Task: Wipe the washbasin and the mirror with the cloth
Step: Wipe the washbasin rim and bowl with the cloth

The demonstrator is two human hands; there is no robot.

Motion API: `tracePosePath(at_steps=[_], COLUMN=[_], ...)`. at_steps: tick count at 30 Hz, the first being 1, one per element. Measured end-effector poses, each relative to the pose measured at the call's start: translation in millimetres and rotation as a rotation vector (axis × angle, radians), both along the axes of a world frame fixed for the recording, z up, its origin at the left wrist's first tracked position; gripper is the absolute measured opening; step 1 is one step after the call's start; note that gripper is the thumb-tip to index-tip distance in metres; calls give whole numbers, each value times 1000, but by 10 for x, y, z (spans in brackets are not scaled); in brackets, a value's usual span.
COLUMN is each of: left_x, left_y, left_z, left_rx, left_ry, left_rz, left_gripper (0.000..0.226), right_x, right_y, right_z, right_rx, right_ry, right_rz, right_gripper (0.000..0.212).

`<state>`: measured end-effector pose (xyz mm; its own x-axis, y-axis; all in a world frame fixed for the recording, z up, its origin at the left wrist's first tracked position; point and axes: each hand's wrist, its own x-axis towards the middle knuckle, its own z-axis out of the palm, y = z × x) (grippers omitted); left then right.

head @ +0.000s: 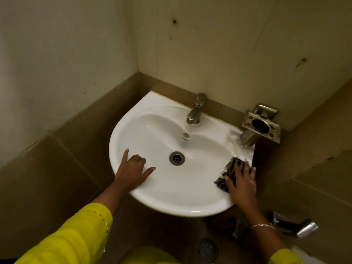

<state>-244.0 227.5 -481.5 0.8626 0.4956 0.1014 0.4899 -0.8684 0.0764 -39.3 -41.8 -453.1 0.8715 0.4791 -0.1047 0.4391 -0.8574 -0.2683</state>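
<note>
1. Washbasin [152, 119]: white, fixed in a corner at frame centre; its back edge met the tiled wall [219, 60], its curved front rim overhung the floor.
2. Tap [196, 111]: metal, at the back rim, above the drain [177, 158].
3. Holder [261, 125]: metal, wall-mounted, over the basin's upper right corner.
4. Cloth [229, 174]: dark, patterned, on the right rim, pressed flat beneath the right hand [242, 184], fingers spread over it rather than closed around it.
5. Left hand [133, 171]: on the left rim, thumb and forefinger splayed, other fingers curled, holding nothing.
6. Open room: bowl bare between the hands.
7. Floor drain [207, 249]: lower centre.
</note>
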Motion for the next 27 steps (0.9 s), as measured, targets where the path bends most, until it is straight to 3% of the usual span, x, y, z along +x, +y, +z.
tracePosePath(at_steps=[3, 7, 16, 19, 23, 27], left_x=[-14, -15, 2, -6, 10, 45], left_y=[160, 159, 162, 179, 254, 356], left_z=[-57, -73, -85, -73, -14, -27], left_rx=[34, -42, -94, -118, -236, -147], left_ry=[-59, -79, -128, -73, -98, -248], left_rz=[-16, 56, 83, 7, -55, -18], left_gripper=[76, 66, 72, 81, 110, 94], right_x=[-119, -92, 662, 657, 446, 593], right_y=[-4, 52, 278, 323, 275, 299], right_z=[-34, -159, -54, 13, -39, -54], right_rx=[-90, -123, -206, -221, -138, -137], right_ry=[-36, -92, -105, -52, -139, -139], right_rz=[-81, -14, 38, -4, 10, -21], right_gripper=[67, 76, 73, 70, 75, 67])
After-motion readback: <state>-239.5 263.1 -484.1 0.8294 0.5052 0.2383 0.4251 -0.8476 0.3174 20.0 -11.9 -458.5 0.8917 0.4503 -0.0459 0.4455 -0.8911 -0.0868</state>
